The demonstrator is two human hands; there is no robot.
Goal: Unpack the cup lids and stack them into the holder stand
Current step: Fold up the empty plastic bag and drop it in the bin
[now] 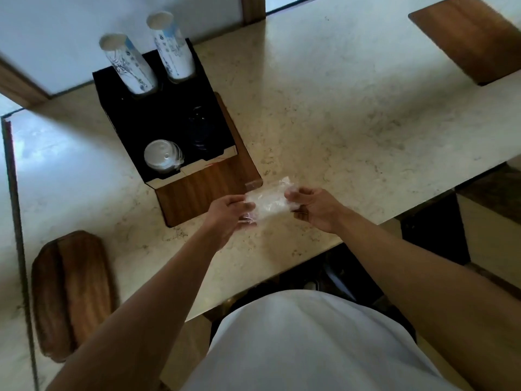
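Cup lids: a white stack (163, 157) already sits in the near-left slot of the holder stand, left of centre in the frame; the darker slot beside it seems to hold dark lids (199, 131), though that is hard to make out.
Holder stand: black box (135, 119) on a wooden board (203, 190), upper left of centre, with two paper cup stacks (128, 64) rising from its far slots.
Left hand: the left hand (225, 211) pinches the left end of the plastic wrapper, fingers curled on it.
Plastic wrapper: crumpled clear wrapper (267, 200) held just above the table (352, 122) at centre frame, long axis running left to right and tilting up toward the right, stretched between both hands. Whether any lids remain inside I cannot tell; it looks flat and empty.
Right hand: the right hand (313, 207) grips the right end, fingers clenched round the plastic.
Key relation: the stand lies up and to the left of the wrapper, so the left hand is the nearer one to it.
Judgement: with the wrapper apparently spent, the stacking looks close to done, and the next move probably concerns getting rid of the plastic.
Elsewhere: a wooden tray (72, 292) lies at lower left, another board (473, 38) at upper right.
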